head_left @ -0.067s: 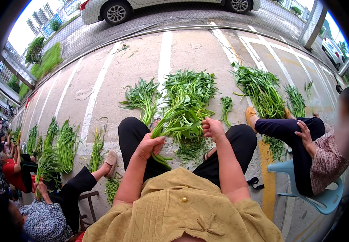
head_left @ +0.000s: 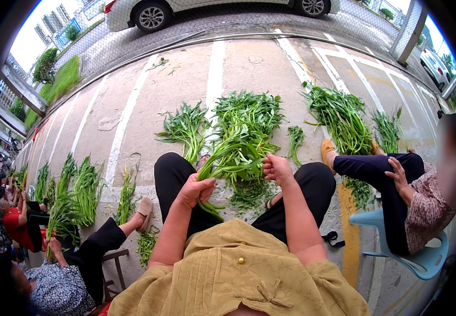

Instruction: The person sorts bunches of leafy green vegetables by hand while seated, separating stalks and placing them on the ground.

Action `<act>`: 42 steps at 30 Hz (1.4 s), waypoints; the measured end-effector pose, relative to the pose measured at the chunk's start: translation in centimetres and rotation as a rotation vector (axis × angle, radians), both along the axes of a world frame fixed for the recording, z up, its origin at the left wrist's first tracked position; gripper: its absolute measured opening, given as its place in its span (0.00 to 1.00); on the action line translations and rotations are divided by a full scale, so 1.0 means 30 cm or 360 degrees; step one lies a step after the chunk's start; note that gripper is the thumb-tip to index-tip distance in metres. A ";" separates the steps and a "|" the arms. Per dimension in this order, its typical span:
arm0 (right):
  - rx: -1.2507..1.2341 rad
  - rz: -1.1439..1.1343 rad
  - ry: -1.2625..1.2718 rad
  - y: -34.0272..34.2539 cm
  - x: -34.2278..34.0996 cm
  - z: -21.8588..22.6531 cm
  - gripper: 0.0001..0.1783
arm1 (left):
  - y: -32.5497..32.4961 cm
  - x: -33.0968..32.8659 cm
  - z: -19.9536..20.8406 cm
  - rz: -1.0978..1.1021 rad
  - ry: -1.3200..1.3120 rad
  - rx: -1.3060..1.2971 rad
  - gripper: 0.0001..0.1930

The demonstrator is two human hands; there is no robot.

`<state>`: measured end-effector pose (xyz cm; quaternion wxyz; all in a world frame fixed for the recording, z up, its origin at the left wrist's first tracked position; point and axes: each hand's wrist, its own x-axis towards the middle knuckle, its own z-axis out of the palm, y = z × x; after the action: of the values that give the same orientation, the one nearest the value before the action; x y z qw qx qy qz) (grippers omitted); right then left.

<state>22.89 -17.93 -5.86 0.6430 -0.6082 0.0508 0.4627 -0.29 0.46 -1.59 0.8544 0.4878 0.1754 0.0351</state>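
Note:
Between my knees, my left hand (head_left: 196, 190) is wrapped round a bunch of leafy green stalks (head_left: 228, 163) that looks like water spinach. Its stem ends hang below the fist, and the leaves bend away to the right. My right hand (head_left: 278, 169) is closed at the leafy end, fingertips pressed together; whatever is in them is too small to make out. Beyond the held bunch lies a large heap of the same greens (head_left: 249, 113). A smaller pile (head_left: 185, 129) lies to its left and a little bundle (head_left: 295, 141) to its right. Torn leaves (head_left: 249, 194) litter the ground below the bunch.
At right, a person sits on a light blue plastic stool (head_left: 423, 258) beside another heap of greens (head_left: 341, 116). To the left, other people sit among upright-looking bunches (head_left: 86, 192), one holding stalks. A wire fence and a parked car (head_left: 212, 10) stand at the far side.
My right hand has shifted very slightly to the left. At far right, a lone leafy stalk has moved left against the small bunch there. My left hand keeps its place.

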 end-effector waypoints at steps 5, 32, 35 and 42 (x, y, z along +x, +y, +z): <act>0.0089 0.0121 0.0029 -0.002 -0.005 -0.008 0.16 | 0.001 0.000 -0.003 -0.0051 -0.0020 -0.0028 0.10; -0.0037 0.0172 -0.0702 0.005 0.029 -0.069 0.12 | 0.011 -0.002 0.007 0.0040 0.0087 -0.0069 0.14; -0.0524 0.0180 -0.1537 -0.025 0.061 -0.123 0.11 | 0.017 -0.001 0.019 0.0073 0.0032 -0.0179 0.14; -0.0477 0.0445 -0.1803 -0.072 -0.027 0.116 0.14 | 0.012 0.003 0.022 0.0157 -0.0020 -0.0179 0.14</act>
<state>22.08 -20.09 -2.37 0.4103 -0.8449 -0.3156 0.1347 -0.19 0.82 -0.94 0.8788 0.4295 0.1956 0.0704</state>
